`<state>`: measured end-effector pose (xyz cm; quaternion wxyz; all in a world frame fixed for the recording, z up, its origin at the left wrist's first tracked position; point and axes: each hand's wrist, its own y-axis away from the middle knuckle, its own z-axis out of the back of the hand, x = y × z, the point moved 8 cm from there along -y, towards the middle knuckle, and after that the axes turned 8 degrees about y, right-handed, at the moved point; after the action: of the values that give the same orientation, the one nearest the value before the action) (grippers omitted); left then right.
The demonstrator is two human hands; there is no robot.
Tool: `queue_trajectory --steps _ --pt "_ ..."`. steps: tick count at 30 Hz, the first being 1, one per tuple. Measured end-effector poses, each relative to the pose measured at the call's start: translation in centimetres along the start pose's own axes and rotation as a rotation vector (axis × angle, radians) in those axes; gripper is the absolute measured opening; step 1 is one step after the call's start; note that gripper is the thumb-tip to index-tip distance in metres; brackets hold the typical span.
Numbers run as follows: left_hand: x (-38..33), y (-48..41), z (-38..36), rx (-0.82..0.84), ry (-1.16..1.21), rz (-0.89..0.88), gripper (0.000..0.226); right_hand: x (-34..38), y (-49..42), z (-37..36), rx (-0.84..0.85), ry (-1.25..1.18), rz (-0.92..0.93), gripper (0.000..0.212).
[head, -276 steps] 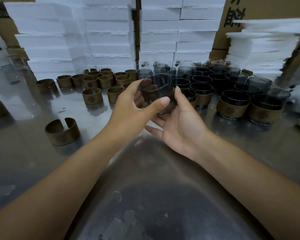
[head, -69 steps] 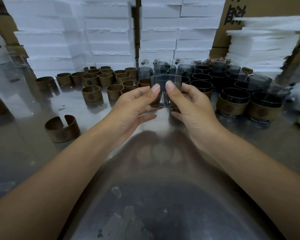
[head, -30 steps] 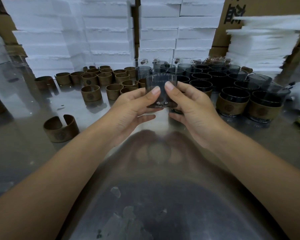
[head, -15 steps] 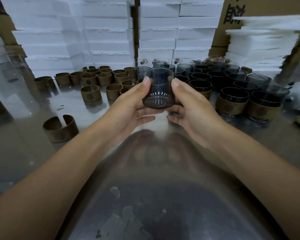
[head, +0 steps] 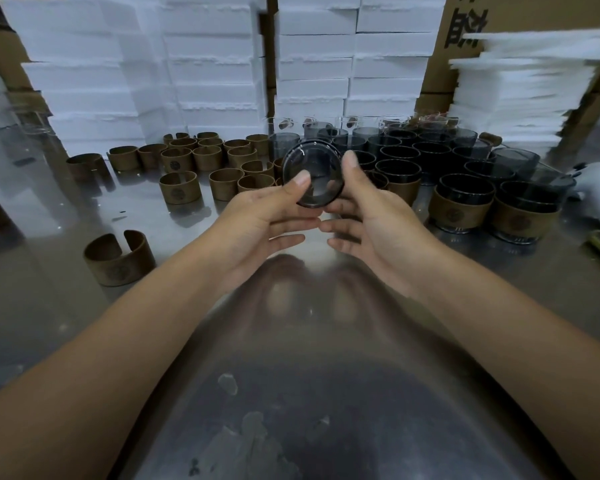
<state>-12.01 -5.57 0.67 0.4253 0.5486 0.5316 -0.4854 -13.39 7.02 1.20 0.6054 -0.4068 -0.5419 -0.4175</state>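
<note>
1. Head view: the glass (head: 313, 177), base facing the camera, is in the air over the table (head: 174, 306), short of its far edge.
2. The left hand (head: 257, 220) and right hand (head: 371, 216) both pinch its sides, thumbs uppermost.
3. The glass is probably light, stiff, slick and fragile, so grip the wall.

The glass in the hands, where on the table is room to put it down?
Bare table lies this side of the glass, between the lone brown sleeve and the sleeved glasses. Another patch sits between that sleeve and the sleeve cluster. Behind the glass it is crowded.
</note>
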Motion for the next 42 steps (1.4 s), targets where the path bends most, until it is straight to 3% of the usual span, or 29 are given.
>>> queue_trajectory --steps 8,14,17,19,22,27,31,36,39,42 --pt "0.0 -0.2 0.1 -0.016 -0.011 -0.003 0.043 0.0 0.2 0.3 -0.055 0.101 0.049 0.035" --pt "-0.7 0.4 0.2 -0.049 -0.139 -0.048 0.074 0.2 0.3 0.5 -0.075 0.066 0.077 0.034" --pt "-2.2 1.3 0.9 -0.118 -0.375 -0.097 0.075 -0.1 0.3 1.1 -0.125 0.015 0.049 0.029" --pt "-3.6 2.2 2.2 -0.24 -0.645 -0.19 0.054 -0.2 0.2 1.5 -0.16 -0.013 0.028 0.03" --pt "-5.9 3.8 4.7 -0.557 -1.161 -0.269 0.024 -0.5 0.2 1.9 -0.181 -0.038 -0.007 0.034" --pt "-7.1 5.7 9.2 -0.842 -1.39 -0.019 0.026 -0.7 0.2 2.0 -0.19 -0.087 -0.027 0.03" --pt "-6.2 6.2 11.4 -0.839 -1.44 0.247 0.024 -0.7 0.1 1.9 -0.186 -0.076 -0.035 0.031" --pt "-5.2 5.8 11.2 -0.783 -1.445 0.294 0.034 -0.7 0.1 1.7 -0.175 -0.062 -0.033 0.034" --pt "-5.4 5.2 10.5 -0.771 -1.418 0.141 0.033 -0.8 0.1 1.5 -0.162 -0.064 -0.049 0.037" --pt "-6.5 4.6 8.8 -0.72 -1.041 -0.22 0.032 -1.0 0.1 1.0 -0.144 -0.075 -0.067 0.036"
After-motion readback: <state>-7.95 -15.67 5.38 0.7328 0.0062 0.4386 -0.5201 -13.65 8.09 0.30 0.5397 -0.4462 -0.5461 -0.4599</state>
